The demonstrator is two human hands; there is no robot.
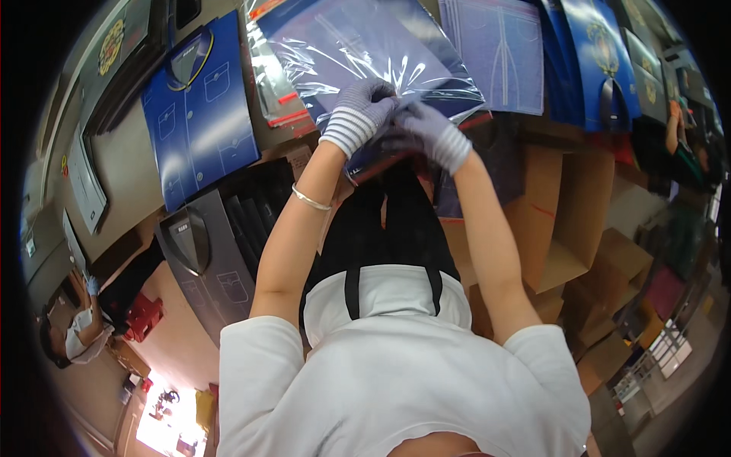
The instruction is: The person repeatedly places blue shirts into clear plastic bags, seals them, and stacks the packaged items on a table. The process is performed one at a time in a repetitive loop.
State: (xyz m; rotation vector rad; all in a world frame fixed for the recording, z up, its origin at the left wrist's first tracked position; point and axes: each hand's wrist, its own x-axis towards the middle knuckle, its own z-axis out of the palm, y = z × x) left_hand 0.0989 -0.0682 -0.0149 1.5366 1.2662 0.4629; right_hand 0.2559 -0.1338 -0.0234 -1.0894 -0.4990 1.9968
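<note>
A shiny clear plastic bag (335, 49) lies before me over a flat blue-violet piece with pale printed lines. My left hand (356, 114), in a grey glove with a white striped cuff, is closed at the bag's near part, thumb and fingers pinched together on the film. Close beside it on the right, my right hand (435, 135) in a matching glove bends over the same near edge. Motion blurs its fingers, so their grip is unclear. More clear bags with red strips (291, 119) stick out at the left, under the one being handled.
A blue handled paper bag (199, 114) lies left, with a dark grey one (204, 259) below it. Violet printed sheets (493, 57) and blue bags (598, 57) lie right. Open cardboard boxes (567, 213) stand lower right. Another person (80, 327) works at far left.
</note>
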